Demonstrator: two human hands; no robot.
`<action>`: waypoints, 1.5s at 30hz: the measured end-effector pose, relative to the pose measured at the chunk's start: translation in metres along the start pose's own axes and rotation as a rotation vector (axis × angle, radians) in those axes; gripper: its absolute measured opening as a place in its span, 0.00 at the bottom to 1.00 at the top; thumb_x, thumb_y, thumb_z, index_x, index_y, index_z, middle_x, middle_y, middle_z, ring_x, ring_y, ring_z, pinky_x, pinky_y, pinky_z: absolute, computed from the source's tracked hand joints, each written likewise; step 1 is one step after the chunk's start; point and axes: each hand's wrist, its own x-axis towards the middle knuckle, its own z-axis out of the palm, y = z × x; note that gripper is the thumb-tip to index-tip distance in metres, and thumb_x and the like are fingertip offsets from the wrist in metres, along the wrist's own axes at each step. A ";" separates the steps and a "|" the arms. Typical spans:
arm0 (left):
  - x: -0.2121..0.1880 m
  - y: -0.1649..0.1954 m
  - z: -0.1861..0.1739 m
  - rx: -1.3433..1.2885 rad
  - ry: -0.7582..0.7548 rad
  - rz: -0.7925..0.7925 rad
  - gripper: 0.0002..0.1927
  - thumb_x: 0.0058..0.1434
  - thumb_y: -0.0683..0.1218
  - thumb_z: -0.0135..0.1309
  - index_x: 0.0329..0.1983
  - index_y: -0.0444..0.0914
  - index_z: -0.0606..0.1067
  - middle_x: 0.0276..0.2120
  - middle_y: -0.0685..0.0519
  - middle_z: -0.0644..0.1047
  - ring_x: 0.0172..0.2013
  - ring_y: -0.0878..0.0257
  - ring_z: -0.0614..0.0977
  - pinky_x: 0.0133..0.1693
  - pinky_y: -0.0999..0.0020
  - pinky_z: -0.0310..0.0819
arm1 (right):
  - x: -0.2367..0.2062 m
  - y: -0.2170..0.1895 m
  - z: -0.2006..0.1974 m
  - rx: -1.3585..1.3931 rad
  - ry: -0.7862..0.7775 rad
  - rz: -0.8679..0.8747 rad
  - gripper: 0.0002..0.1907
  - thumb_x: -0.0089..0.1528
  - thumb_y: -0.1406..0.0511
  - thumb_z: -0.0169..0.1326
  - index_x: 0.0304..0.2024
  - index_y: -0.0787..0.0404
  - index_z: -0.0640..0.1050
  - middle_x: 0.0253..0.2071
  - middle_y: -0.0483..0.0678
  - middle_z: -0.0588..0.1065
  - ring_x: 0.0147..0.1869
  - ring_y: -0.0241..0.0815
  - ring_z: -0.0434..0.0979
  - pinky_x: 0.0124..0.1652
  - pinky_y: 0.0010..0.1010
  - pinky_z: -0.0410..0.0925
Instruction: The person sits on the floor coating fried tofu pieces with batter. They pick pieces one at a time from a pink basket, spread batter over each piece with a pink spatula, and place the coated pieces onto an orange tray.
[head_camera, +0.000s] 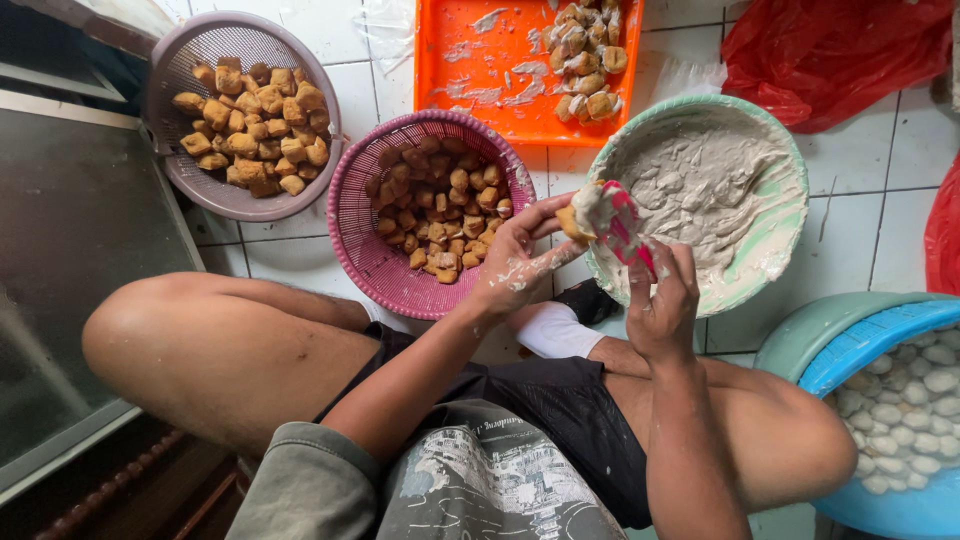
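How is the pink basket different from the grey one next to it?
The pink basket lies nearer the person's left hand; the grey basket sits farther off, by the dark panel. The pink basket holds darker brown tofu puffs, heaped in its far half, while the grey basket's puffs look lighter and golden. The pink basket seems deeper; the grey one looks shallower. Both are round, perforated plastic, resting on white tiles.

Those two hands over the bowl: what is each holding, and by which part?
The left hand pinches a brown fried tofu cube by its sides between fingertips and thumb. The right hand grips a red-and-white spoon-like scraper by its lower handle end.
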 end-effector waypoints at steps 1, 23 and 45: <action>0.002 -0.001 -0.002 -0.006 0.013 0.000 0.32 0.63 0.40 0.64 0.69 0.30 0.68 0.63 0.48 0.74 0.63 0.62 0.75 0.66 0.61 0.69 | -0.001 0.001 0.000 -0.033 0.019 0.000 0.16 0.73 0.61 0.49 0.57 0.66 0.76 0.41 0.55 0.68 0.42 0.52 0.70 0.45 0.40 0.66; 0.018 0.058 -0.021 1.179 0.242 0.457 0.20 0.57 0.40 0.67 0.52 0.45 0.78 0.52 0.56 0.80 0.56 0.61 0.80 0.69 0.50 0.61 | -0.003 0.008 -0.002 -0.033 -0.011 0.118 0.15 0.71 0.62 0.51 0.55 0.65 0.77 0.40 0.53 0.69 0.40 0.51 0.71 0.43 0.42 0.66; 0.023 -0.050 -0.044 -0.050 0.253 0.031 0.16 0.68 0.39 0.56 0.58 0.34 0.71 0.58 0.50 0.76 0.61 0.60 0.74 0.64 0.64 0.66 | -0.002 0.035 -0.021 1.381 0.126 0.601 0.20 0.74 0.55 0.46 0.58 0.64 0.71 0.33 0.39 0.64 0.34 0.30 0.60 0.34 0.23 0.56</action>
